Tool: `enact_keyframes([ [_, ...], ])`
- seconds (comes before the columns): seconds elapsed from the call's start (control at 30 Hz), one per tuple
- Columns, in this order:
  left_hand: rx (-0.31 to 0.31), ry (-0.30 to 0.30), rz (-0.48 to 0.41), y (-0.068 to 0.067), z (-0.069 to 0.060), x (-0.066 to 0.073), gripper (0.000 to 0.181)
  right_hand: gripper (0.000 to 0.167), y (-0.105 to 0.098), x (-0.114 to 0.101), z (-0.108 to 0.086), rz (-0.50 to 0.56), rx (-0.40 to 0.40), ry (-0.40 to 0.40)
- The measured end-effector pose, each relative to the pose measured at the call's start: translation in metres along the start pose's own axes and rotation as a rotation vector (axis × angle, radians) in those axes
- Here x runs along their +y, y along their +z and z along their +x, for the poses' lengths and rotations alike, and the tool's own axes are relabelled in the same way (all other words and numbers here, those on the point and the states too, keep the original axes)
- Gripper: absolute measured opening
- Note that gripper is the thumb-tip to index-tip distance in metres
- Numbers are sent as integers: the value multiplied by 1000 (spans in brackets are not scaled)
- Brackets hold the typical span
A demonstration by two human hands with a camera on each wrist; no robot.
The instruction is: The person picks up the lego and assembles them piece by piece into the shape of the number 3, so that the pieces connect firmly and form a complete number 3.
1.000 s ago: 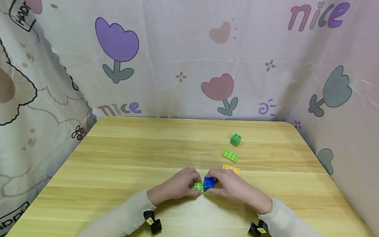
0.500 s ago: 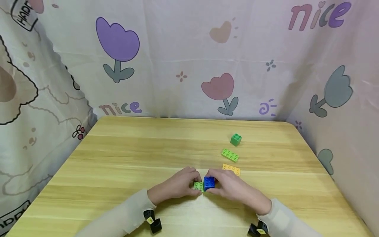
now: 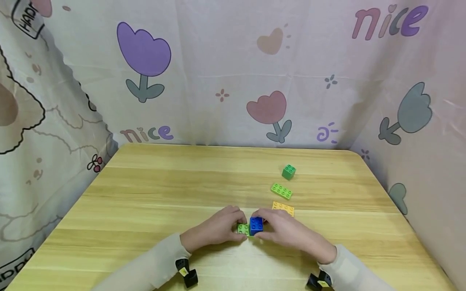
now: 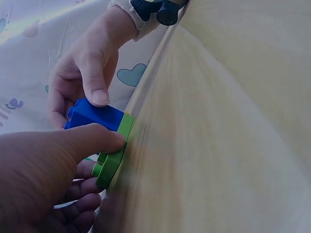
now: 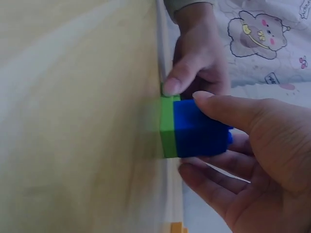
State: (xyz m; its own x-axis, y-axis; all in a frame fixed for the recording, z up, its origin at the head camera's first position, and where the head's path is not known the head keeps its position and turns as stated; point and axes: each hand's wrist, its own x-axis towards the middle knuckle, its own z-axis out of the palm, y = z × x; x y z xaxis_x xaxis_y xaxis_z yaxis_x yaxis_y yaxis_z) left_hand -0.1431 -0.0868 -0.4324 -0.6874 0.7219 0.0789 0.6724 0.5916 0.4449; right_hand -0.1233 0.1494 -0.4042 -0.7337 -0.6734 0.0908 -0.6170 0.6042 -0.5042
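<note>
Your left hand has its fingers clamped on the lime base brick, thumb on the near side, which probably keeps it from sliding on the surface. Your right hand pinches the blue brick across its near and far sides, leaving its studs uncovered. The blue brick sits upright on the base's three o'clock end, no gap showing in the right wrist view; the exposed studs lie at nine o'clock. Opposed grips likely let you press and steady together. The yellow brick lies at two o'clock, partly hidden behind your right hand.
</note>
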Motion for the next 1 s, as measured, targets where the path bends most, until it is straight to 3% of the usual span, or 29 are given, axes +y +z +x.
enact_keyframes([
  [0.27, -8, -9, 14, 0, -1, 1, 30, 38, -10, 0, -5, -55, -7, 23],
  [0.57, -16, -27, 13, -2, -2, 3, 39, 35, -14, 0, -6, -23, -35, 34],
  [1.0, 59, -20, -191, -1, -3, 4, 46, 29, -12, 1, -6, -1, -14, 14],
])
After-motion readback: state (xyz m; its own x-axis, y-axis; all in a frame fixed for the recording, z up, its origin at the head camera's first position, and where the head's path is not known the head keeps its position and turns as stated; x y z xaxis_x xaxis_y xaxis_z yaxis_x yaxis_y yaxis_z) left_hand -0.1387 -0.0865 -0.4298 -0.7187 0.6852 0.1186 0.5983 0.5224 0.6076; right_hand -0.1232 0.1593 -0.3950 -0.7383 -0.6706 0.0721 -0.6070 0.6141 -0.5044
